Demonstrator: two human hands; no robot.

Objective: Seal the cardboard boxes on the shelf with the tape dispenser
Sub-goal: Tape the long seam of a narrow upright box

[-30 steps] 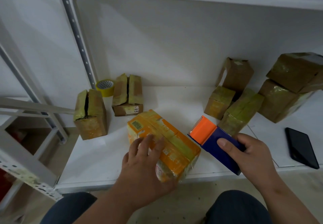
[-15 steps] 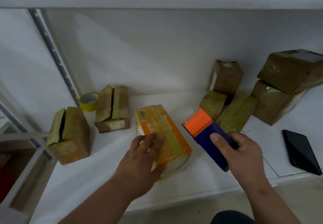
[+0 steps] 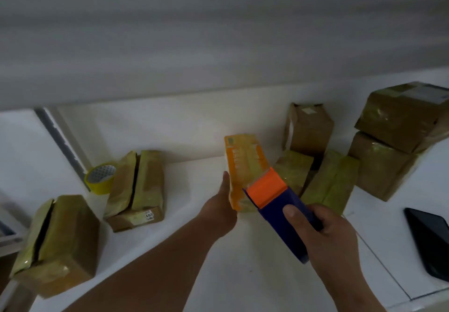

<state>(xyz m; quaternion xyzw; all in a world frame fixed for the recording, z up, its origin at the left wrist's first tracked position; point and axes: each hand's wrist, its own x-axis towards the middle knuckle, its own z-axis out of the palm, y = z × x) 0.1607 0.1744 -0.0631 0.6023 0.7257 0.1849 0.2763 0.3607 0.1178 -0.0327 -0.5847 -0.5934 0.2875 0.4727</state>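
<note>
Left hand (image 3: pixel 220 208) grips the orange tape-wrapped cardboard box (image 3: pixel 243 165) at mid-shelf, thumb on its left edge, box lifted. Right hand (image 3: pixel 325 236), fingers curled, holds the blue-and-orange tape dispenser (image 3: pixel 277 204) against the box's near right side. White shelf (image 3: pixel 194 251) underneath.

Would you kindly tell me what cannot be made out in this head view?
- Left hand fingers: hidden behind the orange box.
- Tape dispenser blade: faces away.
- Label on the brown box: too small.
- Black phone: cut by the right edge.
</note>
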